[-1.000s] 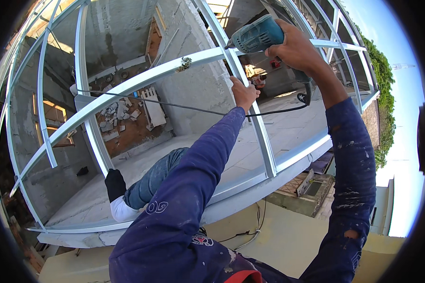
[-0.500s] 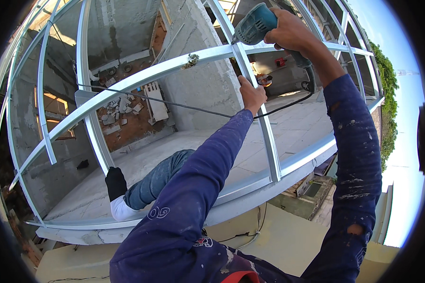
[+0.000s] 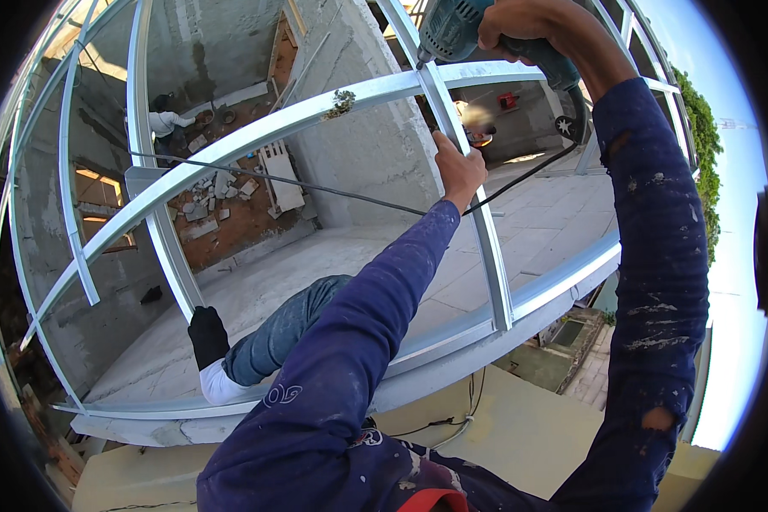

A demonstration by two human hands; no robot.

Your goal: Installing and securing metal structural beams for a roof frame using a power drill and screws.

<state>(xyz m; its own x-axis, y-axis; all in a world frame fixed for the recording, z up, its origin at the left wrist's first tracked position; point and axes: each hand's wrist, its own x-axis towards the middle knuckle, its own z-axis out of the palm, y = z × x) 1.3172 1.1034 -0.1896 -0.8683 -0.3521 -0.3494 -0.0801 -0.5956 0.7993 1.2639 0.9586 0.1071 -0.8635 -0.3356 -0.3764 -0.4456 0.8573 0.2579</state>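
My right hand (image 3: 525, 30) is wrapped round the grip of a teal and black power drill (image 3: 455, 32) at the top of the view. The drill's tip touches or almost touches the crossing of two silver metal profiles; the exact contact is too small to tell. My left hand (image 3: 461, 172) is closed round the upright metal profile (image 3: 489, 256), below that crossing. A long curved metal profile (image 3: 273, 141) runs across to the left. From the drill a black cord (image 3: 529, 179) passes behind my left hand and on over the frame.
My leg (image 3: 286, 328) and black-shod foot (image 3: 207, 333) rest at the frame. Far below, one person (image 3: 169, 124) works near rubble (image 3: 213, 196) and a pallet (image 3: 280, 179); another (image 3: 478, 124) is partly hidden. A concrete ledge (image 3: 452, 367) runs along the near side.
The drill and my right hand sit slightly higher in view, the drill tilted a little differently. My left hand keeps its hold. The person below at left shows more fully.
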